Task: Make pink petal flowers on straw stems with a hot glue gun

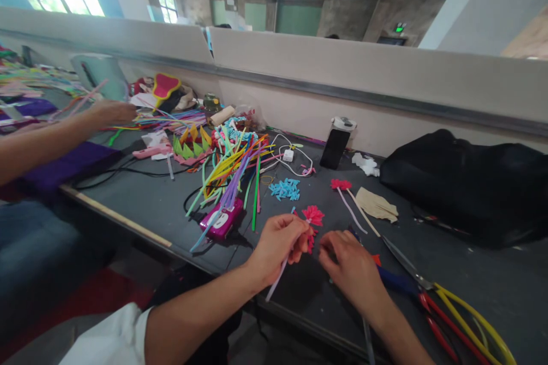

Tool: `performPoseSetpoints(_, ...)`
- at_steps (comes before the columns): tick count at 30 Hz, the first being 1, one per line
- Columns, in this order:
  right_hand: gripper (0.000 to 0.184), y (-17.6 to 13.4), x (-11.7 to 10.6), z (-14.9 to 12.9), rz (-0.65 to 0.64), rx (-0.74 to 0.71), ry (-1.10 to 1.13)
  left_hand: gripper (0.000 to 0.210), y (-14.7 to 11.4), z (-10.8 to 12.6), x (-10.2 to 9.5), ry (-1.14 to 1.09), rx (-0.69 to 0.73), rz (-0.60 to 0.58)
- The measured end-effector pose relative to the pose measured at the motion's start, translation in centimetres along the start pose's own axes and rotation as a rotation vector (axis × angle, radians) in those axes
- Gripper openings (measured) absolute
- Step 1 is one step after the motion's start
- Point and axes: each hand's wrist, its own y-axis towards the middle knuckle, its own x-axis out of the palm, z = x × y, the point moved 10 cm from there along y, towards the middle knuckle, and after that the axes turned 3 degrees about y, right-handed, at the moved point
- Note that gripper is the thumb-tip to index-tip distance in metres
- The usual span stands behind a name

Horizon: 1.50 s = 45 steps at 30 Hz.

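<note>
My left hand (280, 244) is closed in a pinch on a pipe-cleaner flower. Its red-pink head (313, 215) shows above the fingertips and its pale lilac stem (276, 284) runs down below the palm. More red-pink petals (311, 242) show just beyond the fingers. My right hand (349, 265) is beside it, apart from the flower, with fingers curled inward; what they hold, if anything, is hidden. Two finished-looking red flowers (341, 185) with pale stems lie beyond. Scissors (409, 265) with yellow handles and a tool with red-and-blue handles (432, 313) lie right of my right hand.
Small blue pieces (285, 189) lie in a heap. Left are a bundle of colourful pipe cleaners (231, 171), a magenta box (222, 219) and a pink glue gun (152, 151). A phone (334, 148) stands behind; a black bag (462, 182) lies right. Another person's arm (64, 134) reaches in left.
</note>
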Motion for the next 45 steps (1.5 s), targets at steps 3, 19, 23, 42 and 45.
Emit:
performPoseSetpoints(3, 0.009, 0.3, -1.9, 1.1, 0.059, 0.086, 0.262, 0.02, 0.1, -0.3, -0.1, -0.007, -0.012, -0.002)
performPoseSetpoints(19, 0.023, -1.4, -2.8, 3.5, 0.157, 0.485, 1.091, 0.024, 0.2, -0.8, 0.1, 0.017, -0.038, -0.013)
performPoseSetpoints(23, 0.021, -1.4, -2.4, 3.4, 0.213, 0.542, 1.3, 0.022, 0.2, -0.9, 0.2, 0.005, -0.032, -0.019)
performPoseSetpoints(42, 0.023, -1.7, -1.7, 3.8, 0.278, 0.648, 1.344, 0.018, 0.1, -1.9, 0.7, 0.028, -0.074, -0.032)
performPoseSetpoints(45, 0.021, -2.0, -2.3, 3.8, 0.275, 0.612, 1.152, 0.018, 0.0, -2.1, 0.9, 0.028, -0.079, -0.046)
